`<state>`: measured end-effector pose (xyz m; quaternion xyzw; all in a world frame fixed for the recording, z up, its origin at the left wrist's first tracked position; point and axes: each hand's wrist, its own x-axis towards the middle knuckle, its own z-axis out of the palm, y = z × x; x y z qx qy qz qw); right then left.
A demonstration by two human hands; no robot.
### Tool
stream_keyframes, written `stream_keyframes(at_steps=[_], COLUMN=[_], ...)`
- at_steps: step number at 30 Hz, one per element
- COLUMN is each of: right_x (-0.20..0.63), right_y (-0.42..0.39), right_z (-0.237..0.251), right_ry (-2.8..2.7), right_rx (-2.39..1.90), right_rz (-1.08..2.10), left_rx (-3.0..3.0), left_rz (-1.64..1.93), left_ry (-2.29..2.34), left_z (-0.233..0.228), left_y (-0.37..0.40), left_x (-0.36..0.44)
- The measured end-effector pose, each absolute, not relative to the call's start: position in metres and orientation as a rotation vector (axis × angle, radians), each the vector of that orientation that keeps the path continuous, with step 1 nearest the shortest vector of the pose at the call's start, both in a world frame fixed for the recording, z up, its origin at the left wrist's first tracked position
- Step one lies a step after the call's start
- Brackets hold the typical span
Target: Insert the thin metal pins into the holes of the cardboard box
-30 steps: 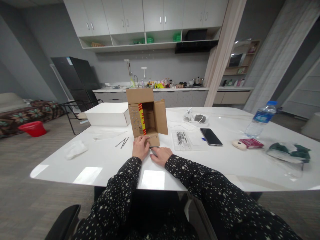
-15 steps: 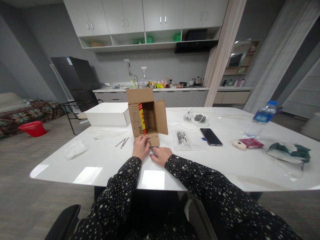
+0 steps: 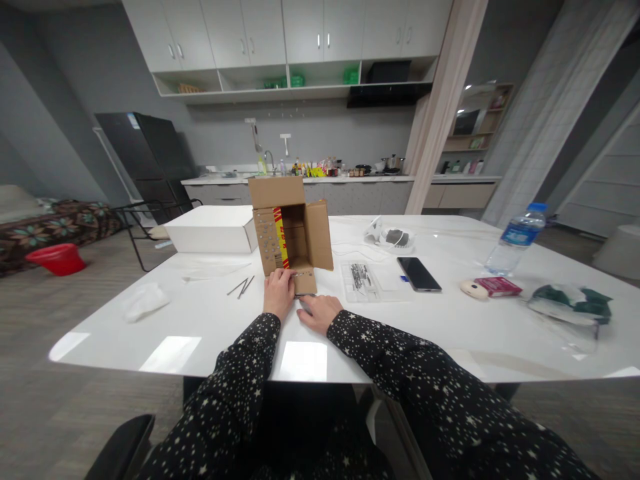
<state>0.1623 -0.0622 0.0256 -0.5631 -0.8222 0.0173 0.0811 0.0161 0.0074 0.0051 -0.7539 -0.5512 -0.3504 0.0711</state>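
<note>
An upright cardboard box (image 3: pixel 294 190) faces me with its flaps spread, a yellow-and-red strip beside its opening. Rows of small shiny spots cover its left flap (image 3: pixel 267 243). My left hand (image 3: pixel 278 295) is at the lower flap (image 3: pixel 306 283), fingertips bent together on its left part; what they pinch is too small to make out. Low at the flap's near edge, my right hand (image 3: pixel 321 313) has thumb and forefinger closed at a thin dark tool (image 3: pixel 306 295), mostly hidden. Two slim metal tools that look like tweezers (image 3: pixel 245 287) lie to the left.
Right of the box are a clear compartment case (image 3: pixel 359 281) with small metal parts, a phone (image 3: pixel 419 273) and a white headset-like device (image 3: pixel 387 235). Farther right stand a water bottle (image 3: pixel 517 240) and a red packet (image 3: pixel 500 287). A white box (image 3: pixel 213 230) and crumpled tissue (image 3: pixel 145 301) are left.
The whole view has shifted slightly, so things sit a little further left. My left fingers, spread along the lower flap before, are drawn in closer together. The right hand stays nearly in place.
</note>
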Motion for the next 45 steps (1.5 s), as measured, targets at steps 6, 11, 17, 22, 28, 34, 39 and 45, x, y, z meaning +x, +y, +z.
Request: stream_keyframes(at_steps=[6, 11, 17, 22, 28, 34, 39, 45], right_x=[0.1627, 0.1629, 0.1633, 0.1644, 0.1627, 0.1624, 0.1629, 0.1634], right_y=[-0.0631, -0.0613, -0.0594, -0.059, -0.0608, -0.0634, -0.0624, -0.0611], right_z=[0.0277, 0.025, 0.0217, 0.021, 0.0252, 0.0294, 0.0276, 0.0258], right_ry=[-2.454, -2.445, -2.441, -2.44, -2.456, -2.454, -2.446, -2.461], right_rx=[-1.714, -1.692, -1.664, -1.643, -1.682, -1.696, -1.677, -1.674], right_rz=[0.104, 0.095, 0.07, 0.048, 0.088, 0.098, 0.077, 0.064], left_rx=[-2.201, -2.184, -2.2, -2.184, -2.144, -2.081, -2.05, -2.048], left_rz=[-1.021, -1.011, -1.075, -1.09, -1.092, -1.055, -1.035, -1.034], left_ry=[-1.678, -1.685, -1.697, -1.696, -1.734, -1.787, -1.778, -1.746], left_z=[0.0085, 0.0113, 0.0102, 0.0074, 0.0084, 0.0092, 0.0067, 0.0057], left_y=[0.0087, 0.0075, 0.0065, 0.0069, 0.0052, 0.0043, 0.0056, 0.0069], left_x=[0.0207, 0.0239, 0.0239, 0.0225, 0.0226, 0.023, 0.0226, 0.0221])
